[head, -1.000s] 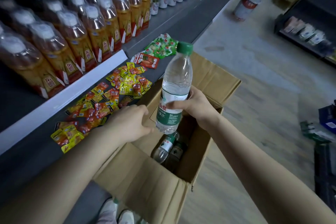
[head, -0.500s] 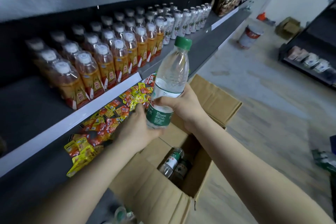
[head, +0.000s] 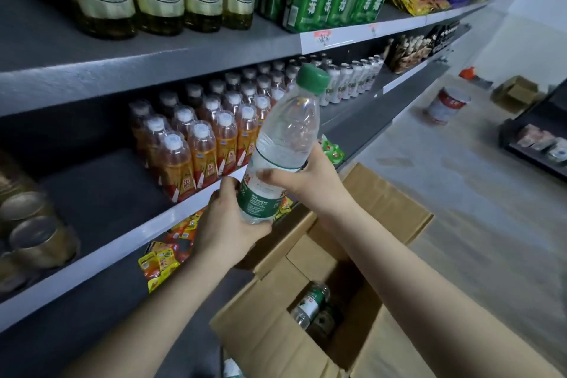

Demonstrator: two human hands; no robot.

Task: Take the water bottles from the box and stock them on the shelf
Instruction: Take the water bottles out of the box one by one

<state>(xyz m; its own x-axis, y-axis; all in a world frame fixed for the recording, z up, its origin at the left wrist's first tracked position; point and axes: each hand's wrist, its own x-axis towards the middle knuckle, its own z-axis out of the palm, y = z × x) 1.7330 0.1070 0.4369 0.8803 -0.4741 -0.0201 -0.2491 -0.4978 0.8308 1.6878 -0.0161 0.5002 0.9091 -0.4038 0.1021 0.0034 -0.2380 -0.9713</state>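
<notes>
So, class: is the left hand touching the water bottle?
Touching. The head view shows the left hand cupping the base of the water bottle, fingers wrapped round it.

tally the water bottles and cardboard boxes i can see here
water bottles: 3, the held water bottle plus 2 boxed water bottles showing
cardboard boxes: 2, the near box and the far box on the floor
total: 5

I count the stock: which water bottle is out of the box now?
The green-capped water bottle held in both hands; the other bottle lies inside the cardboard box.
</notes>
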